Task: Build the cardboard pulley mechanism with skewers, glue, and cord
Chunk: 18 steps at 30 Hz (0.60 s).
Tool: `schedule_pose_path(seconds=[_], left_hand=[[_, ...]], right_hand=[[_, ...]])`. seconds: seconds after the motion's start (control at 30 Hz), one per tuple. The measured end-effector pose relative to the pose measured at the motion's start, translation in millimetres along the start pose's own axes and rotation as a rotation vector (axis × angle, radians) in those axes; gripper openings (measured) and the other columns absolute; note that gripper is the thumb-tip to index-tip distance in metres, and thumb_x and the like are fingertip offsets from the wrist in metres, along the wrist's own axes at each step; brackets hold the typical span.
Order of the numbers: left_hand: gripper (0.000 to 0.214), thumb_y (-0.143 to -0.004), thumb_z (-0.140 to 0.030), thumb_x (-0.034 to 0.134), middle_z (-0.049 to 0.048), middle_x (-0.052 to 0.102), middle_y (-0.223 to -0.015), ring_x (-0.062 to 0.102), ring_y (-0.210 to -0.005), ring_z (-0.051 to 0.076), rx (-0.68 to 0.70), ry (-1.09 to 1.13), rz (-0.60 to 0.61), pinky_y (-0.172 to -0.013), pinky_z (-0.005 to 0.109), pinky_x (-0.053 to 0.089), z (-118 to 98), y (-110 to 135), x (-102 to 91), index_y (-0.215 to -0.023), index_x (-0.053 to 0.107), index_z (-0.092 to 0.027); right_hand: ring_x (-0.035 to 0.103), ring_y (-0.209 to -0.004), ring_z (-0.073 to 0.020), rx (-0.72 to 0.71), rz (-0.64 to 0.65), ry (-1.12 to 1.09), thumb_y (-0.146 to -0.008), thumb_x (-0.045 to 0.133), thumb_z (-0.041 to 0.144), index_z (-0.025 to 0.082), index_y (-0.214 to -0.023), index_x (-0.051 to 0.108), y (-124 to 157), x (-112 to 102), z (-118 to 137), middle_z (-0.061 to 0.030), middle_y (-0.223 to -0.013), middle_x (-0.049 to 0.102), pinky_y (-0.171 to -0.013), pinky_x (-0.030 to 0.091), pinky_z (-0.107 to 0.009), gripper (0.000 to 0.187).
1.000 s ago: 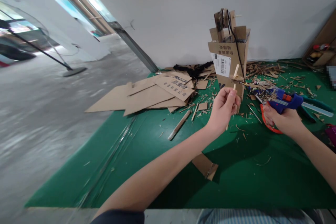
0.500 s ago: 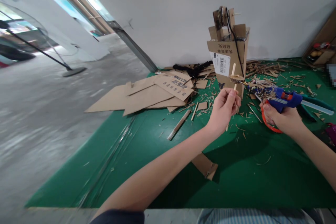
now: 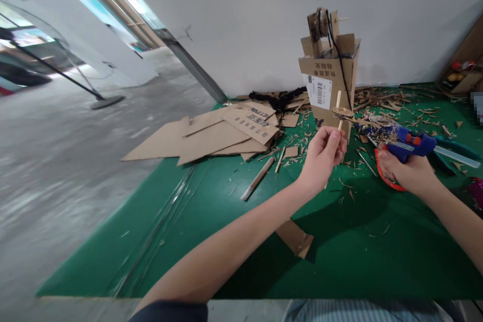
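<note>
My left hand (image 3: 325, 150) is closed around a thin wooden stick (image 3: 339, 97), held nearly upright. A small cardboard disc (image 3: 342, 113) sits on the stick just above my fingers. My right hand (image 3: 403, 167) grips a blue hot glue gun (image 3: 409, 143), its nozzle end towards the disc; whether the tip touches the disc I cannot tell. Shreds of cardboard and glue cling around the front of the gun, and a clear glue stick (image 3: 458, 157) juts from its back. Red-orange scissor handles (image 3: 388, 178) show below my right hand. Behind my left hand stands a cardboard box (image 3: 328, 75) with a pulley (image 3: 322, 23) and black cord on top.
Flat cardboard sheets (image 3: 219, 133) lie at the left on the green table (image 3: 151, 241). Cardboard scraps (image 3: 385, 100) litter the back right. A cardboard strip (image 3: 260, 178) and a folded piece (image 3: 296, 239) lie nearer. Green-handled pliers (image 3: 458, 146) lie at the right.
The stick and disc have shifted very slightly to the right with my left hand. The glue gun stays almost in the same place beside the disc.
</note>
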<state>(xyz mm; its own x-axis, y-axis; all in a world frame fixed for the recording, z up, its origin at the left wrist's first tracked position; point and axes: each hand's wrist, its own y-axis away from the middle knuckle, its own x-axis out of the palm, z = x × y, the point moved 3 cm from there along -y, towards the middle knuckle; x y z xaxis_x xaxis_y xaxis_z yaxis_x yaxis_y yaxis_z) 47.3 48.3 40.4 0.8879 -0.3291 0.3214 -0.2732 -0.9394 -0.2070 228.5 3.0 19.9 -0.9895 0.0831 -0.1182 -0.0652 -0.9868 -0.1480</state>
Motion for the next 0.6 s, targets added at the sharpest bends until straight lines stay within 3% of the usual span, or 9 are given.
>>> schedule_pose_path(seconds=[0.3, 0.43, 0.6], left_hand=[[0.02, -0.095, -0.033, 0.06, -0.0066, 0.052, -0.062, 0.034, -0.04, 0.002, -0.034, 0.053, -0.015, -0.04, 0.018, 0.024, -3, 0, 1.0, -0.084, 0.049, -0.02], [0.019, -0.094, -0.029, 0.059, -0.009, 0.042, -0.057, 0.03, -0.041, 0.003, -0.069, 0.062, -0.04, -0.04, 0.018, 0.022, -8, 1, 1.1, -0.083, 0.048, -0.02], [0.03, -0.096, -0.042, 0.059, -0.0099, 0.035, -0.057, 0.026, -0.04, 0.003, -0.102, 0.039, -0.063, -0.039, 0.019, 0.019, -11, 0, 0.0, -0.079, 0.047, -0.019]], right_hand=[[0.039, -0.039, -0.0102, -0.023, -0.064, -0.039, -0.073, 0.078, 0.058, 0.02, -0.079, 0.069, 0, 3, 10, 0.0044, -0.048, 0.046, -0.039, 0.037, -0.028, 0.039], [0.039, -0.04, -0.0108, -0.036, -0.086, -0.009, -0.074, 0.077, 0.056, 0.021, -0.079, 0.068, 0, 1, 10, 0.004, -0.049, 0.047, -0.041, 0.036, -0.029, 0.037], [0.044, -0.042, -0.0134, -0.042, -0.06, 0.038, -0.077, 0.075, 0.055, 0.022, -0.078, 0.068, 1, 0, 10, 0.0026, -0.05, 0.048, -0.043, 0.038, -0.03, 0.034]])
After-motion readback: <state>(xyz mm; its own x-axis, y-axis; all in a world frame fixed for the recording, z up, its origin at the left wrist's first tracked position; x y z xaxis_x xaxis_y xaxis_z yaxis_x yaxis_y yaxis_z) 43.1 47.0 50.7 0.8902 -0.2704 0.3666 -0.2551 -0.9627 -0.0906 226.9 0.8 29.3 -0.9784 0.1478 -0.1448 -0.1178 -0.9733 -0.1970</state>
